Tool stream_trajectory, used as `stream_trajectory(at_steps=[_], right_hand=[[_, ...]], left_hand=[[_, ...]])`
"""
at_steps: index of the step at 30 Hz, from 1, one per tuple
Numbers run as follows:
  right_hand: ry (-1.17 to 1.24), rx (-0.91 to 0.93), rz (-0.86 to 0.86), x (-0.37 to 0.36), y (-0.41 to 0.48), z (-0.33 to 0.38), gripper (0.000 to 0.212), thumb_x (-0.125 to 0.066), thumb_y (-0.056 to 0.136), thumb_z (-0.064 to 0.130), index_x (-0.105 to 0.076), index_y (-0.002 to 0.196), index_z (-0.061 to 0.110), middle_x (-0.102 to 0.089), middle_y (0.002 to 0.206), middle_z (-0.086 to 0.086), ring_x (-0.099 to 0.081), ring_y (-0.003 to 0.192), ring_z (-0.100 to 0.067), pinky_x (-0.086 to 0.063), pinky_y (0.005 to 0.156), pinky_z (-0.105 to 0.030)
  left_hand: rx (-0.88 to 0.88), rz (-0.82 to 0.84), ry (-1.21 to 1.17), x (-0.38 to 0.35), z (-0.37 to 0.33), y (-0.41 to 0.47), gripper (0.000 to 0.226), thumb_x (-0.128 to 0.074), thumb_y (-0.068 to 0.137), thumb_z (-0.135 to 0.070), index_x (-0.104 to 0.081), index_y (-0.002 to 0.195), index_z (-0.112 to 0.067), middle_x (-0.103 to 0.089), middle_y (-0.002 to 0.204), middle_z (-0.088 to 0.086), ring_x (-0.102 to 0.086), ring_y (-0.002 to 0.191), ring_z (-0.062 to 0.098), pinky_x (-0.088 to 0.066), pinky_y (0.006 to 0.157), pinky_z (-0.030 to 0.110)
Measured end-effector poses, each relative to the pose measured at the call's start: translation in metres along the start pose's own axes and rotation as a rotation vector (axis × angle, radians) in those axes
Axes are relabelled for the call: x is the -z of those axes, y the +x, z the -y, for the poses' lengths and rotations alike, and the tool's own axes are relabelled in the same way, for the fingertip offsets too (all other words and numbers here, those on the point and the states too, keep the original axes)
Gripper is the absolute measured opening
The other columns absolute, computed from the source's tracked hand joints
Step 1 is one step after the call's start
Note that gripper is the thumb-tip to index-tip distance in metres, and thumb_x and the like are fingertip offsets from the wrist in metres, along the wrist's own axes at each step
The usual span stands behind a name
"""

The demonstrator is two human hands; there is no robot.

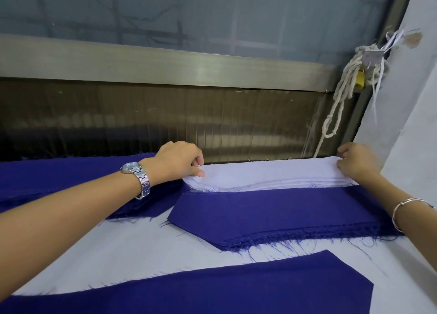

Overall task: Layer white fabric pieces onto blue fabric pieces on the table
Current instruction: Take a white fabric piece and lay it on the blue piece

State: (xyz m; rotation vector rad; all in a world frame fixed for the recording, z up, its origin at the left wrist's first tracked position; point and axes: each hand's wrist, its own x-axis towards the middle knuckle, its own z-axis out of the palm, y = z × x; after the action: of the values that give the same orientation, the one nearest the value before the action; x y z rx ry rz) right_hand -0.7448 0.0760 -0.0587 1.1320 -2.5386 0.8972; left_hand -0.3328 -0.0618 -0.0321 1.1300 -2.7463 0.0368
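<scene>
A stack of white fabric pieces (267,175) lies along the table's far edge. My left hand (177,161) pinches its left end between thumb and fingers. At the stack's right end, my right hand (354,161) pinches the top layers. Just in front of the white stack lies a pile of blue fabric pieces (272,215) with frayed edges. Another blue piece (212,287) lies nearest me, on white cloth (113,254) that covers the table.
More blue fabric (66,176) is heaped at the far left under my left forearm. A metal window frame (165,65) and dark panel stand behind the table. A knotted white rope (343,93) hangs at the back right beside a pale wall (406,124).
</scene>
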Motion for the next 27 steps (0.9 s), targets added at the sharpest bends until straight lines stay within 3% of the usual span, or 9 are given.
stream_trajectory(at_steps=[2,5,8,11,16,19,23,24,27], right_hand=[[0.084,-0.020,0.000,0.000,0.002,0.000,0.034,-0.056,0.085,-0.011,-0.063,0.117,-0.005,-0.059,0.115,-0.028,-0.054,0.114,-0.043,-0.046,0.095,-0.041],[0.262,-0.142,-0.005,0.002,0.001,0.005,0.031,-0.060,0.083,-0.013,-0.061,0.107,0.005,-0.053,0.105,-0.016,-0.054,0.107,-0.037,-0.044,0.081,-0.033],[0.351,-0.239,0.002,0.002,0.001,0.003,0.049,-0.073,0.082,-0.005,-0.058,0.128,-0.002,-0.059,0.120,-0.019,-0.055,0.120,-0.037,-0.042,0.090,-0.035],[0.359,-0.293,0.028,0.002,0.001,-0.001,0.045,-0.078,0.084,0.007,-0.061,0.125,-0.005,-0.060,0.130,-0.022,-0.055,0.122,-0.037,-0.040,0.086,-0.032],[0.399,-0.310,0.005,0.007,0.001,-0.007,0.040,-0.074,0.088,0.007,-0.064,0.126,0.000,-0.058,0.136,-0.020,-0.053,0.126,-0.037,-0.042,0.106,-0.039],[0.540,-0.349,0.012,0.012,-0.002,-0.013,0.043,-0.071,0.089,0.001,-0.061,0.130,0.000,-0.058,0.136,-0.018,-0.054,0.125,-0.036,-0.047,0.098,-0.037],[0.691,-0.364,0.042,0.018,-0.007,-0.021,0.014,-0.069,0.090,0.000,-0.068,0.103,-0.004,-0.067,0.096,-0.014,-0.062,0.080,-0.024,-0.051,0.061,-0.022],[0.704,-0.365,0.024,0.019,-0.009,-0.022,0.004,-0.070,0.089,0.001,-0.068,0.092,-0.001,-0.065,0.091,-0.010,-0.059,0.074,-0.018,-0.049,0.060,-0.022],[0.695,-0.367,-0.001,0.018,-0.008,-0.030,0.021,-0.074,0.088,0.006,-0.064,0.073,0.016,-0.063,0.099,-0.011,-0.059,0.078,-0.020,-0.054,0.060,-0.023]], left_hand=[[-0.001,0.000,-0.002,0.000,0.000,0.001,0.031,-0.072,0.088,-0.042,-0.068,0.113,-0.024,-0.069,0.106,-0.010,-0.061,0.097,0.009,-0.038,0.082,0.027],[-0.003,0.006,0.006,0.000,0.001,0.001,0.031,-0.071,0.088,-0.042,-0.068,0.113,-0.024,-0.068,0.106,-0.010,-0.060,0.098,0.009,-0.037,0.081,0.027],[-0.009,0.011,0.022,0.000,0.001,0.001,0.031,-0.070,0.089,-0.043,-0.068,0.113,-0.024,-0.069,0.108,-0.010,-0.061,0.099,0.010,-0.037,0.079,0.027],[-0.008,0.018,0.032,0.000,0.001,0.001,0.032,-0.069,0.089,-0.044,-0.067,0.115,-0.024,-0.068,0.109,-0.009,-0.061,0.100,0.011,-0.037,0.080,0.027],[-0.002,0.033,0.028,0.001,-0.001,0.000,0.032,-0.068,0.091,-0.042,-0.067,0.116,-0.023,-0.068,0.110,-0.008,-0.060,0.099,0.010,-0.038,0.078,0.027],[0.005,0.046,0.015,0.002,-0.003,0.000,0.031,-0.068,0.091,-0.040,-0.067,0.116,-0.023,-0.068,0.111,-0.007,-0.061,0.102,0.011,-0.038,0.077,0.027],[0.004,0.059,0.006,0.004,-0.005,-0.001,0.038,-0.067,0.092,-0.039,-0.061,0.126,-0.022,-0.063,0.120,-0.005,-0.057,0.109,0.015,-0.039,0.080,0.028],[0.000,0.067,0.004,0.005,-0.006,-0.001,0.041,-0.067,0.092,-0.038,-0.058,0.129,-0.022,-0.061,0.122,-0.004,-0.055,0.112,0.016,-0.038,0.081,0.028],[-0.012,0.110,-0.026,0.007,-0.008,0.001,0.040,-0.067,0.093,-0.032,-0.057,0.131,-0.024,-0.060,0.125,-0.004,-0.052,0.115,0.020,-0.039,0.084,0.031]])
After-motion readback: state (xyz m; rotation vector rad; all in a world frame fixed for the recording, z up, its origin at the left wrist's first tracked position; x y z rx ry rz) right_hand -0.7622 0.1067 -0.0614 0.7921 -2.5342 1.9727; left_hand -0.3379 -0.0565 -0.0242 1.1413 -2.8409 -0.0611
